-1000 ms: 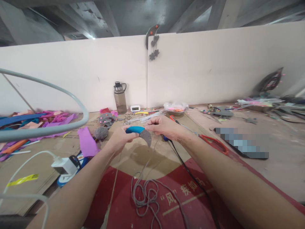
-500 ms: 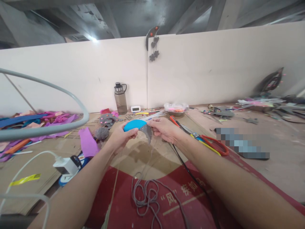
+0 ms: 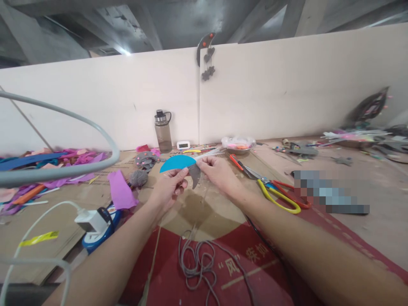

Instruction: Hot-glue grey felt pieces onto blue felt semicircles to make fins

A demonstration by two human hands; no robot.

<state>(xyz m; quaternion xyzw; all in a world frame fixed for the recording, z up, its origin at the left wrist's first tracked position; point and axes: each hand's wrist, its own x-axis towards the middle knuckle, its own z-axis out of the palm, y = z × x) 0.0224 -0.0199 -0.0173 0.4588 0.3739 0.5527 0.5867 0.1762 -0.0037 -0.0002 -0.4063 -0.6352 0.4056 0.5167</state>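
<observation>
My left hand (image 3: 174, 185) is closed on a blue-and-grey felt piece (image 3: 177, 162), thumb on top. Its blue part has a rounded upper edge, and a grey part (image 3: 194, 175) hangs down to a point between my hands. With thumb and forefinger together, my right hand (image 3: 215, 170) pinches the felt at its right edge, where blue and grey meet. Whether a thread or anything else small is in those right fingers cannot be made out. Below, a grey cord (image 3: 199, 263) lies in loose loops on the red part of the cardboard (image 3: 229, 282).
Scissors with red and yellow handles (image 3: 280, 195) lie right of my right hand. Behind stand a bottle (image 3: 163, 134), a small digital clock (image 3: 183, 145) and a bowl (image 3: 239, 149). Purple scraps (image 3: 123, 189), grey yarn (image 3: 138, 178) and a power strip (image 3: 98, 240) are at left.
My left hand has turned the felt piece, so more of the blue face shows and the grey tip has swung left. My right hand still pinches its edge. The whole view has shifted slightly.
</observation>
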